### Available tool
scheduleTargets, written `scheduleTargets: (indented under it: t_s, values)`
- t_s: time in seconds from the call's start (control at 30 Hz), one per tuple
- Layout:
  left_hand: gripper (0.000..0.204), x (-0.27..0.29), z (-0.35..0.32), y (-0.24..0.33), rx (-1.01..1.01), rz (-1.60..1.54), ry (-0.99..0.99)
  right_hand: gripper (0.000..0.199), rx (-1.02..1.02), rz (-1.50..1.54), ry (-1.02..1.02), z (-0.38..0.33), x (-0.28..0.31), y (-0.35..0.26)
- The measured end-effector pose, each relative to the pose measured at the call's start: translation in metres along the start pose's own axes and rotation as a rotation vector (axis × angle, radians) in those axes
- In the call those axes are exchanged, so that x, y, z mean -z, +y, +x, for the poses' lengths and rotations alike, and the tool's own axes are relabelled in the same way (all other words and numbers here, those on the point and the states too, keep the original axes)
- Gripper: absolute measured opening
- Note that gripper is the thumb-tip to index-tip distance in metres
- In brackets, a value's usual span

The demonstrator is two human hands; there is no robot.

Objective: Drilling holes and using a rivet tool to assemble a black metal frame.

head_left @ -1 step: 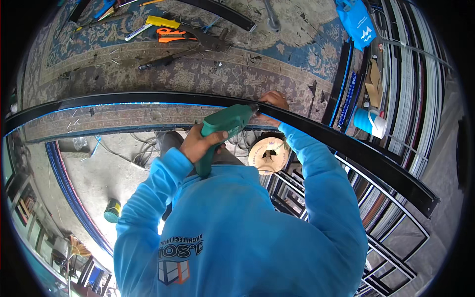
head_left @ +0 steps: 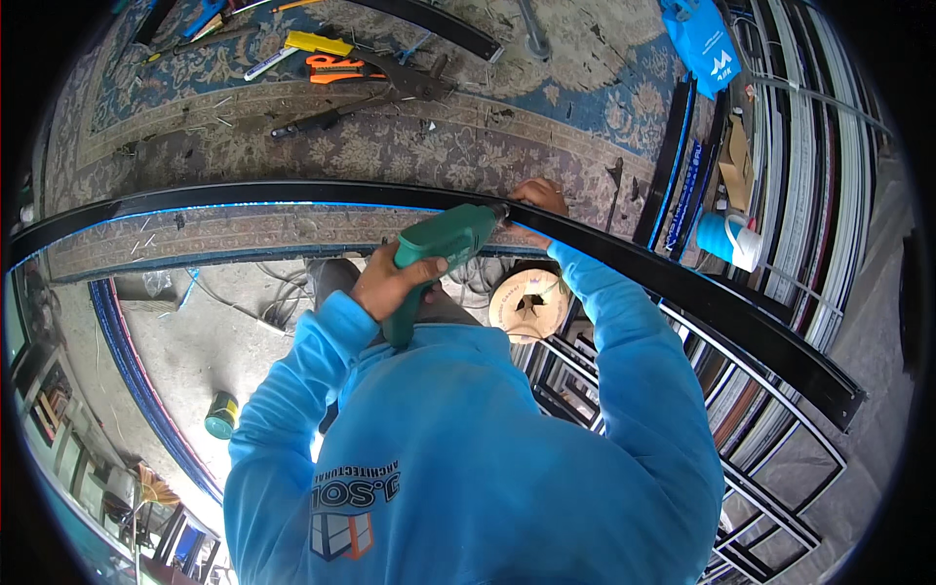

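A long black metal profile [head_left: 244, 193] runs across the view from left to lower right, lying over a patterned carpet [head_left: 409, 146]. My left hand [head_left: 390, 285] is wrapped around the grip of a green power drill [head_left: 447, 242]. The drill's nose meets the profile near its middle. My right hand [head_left: 539, 198] rests on the profile just right of the drill tip, fingers pressed on the black strip. Both arms wear bright blue sleeves.
Loose tools lie on the carpet beyond the profile: a yellow knife [head_left: 317, 42], orange-handled pliers [head_left: 336, 68], a dark hand tool [head_left: 322, 119]. A blue bag [head_left: 702, 39] and blue-white jug [head_left: 731, 242] sit right. A wooden spool [head_left: 526, 302], green can [head_left: 222, 414] and stacked black frames [head_left: 770, 468] are below.
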State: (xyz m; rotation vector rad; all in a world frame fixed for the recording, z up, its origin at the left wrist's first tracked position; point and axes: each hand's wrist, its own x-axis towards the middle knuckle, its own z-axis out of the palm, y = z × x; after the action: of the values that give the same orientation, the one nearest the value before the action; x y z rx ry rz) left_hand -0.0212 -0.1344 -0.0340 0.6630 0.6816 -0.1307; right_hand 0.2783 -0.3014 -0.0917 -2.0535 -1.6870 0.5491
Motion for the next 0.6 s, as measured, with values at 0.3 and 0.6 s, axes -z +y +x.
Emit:
scheduleTargets:
  t_s: [0.3,0.6]
  values:
    - [0.067,0.001,-0.003,-0.007,-0.401,0.757,-0.003,0.041,-0.016,0.026,-0.004,-0.002,0.001,0.005]
    - [0.082,0.065,-0.12,0.065,-0.246,-0.136,-0.04,0.038,-0.001,-0.008,0.015,0.002,0.001,-0.004]
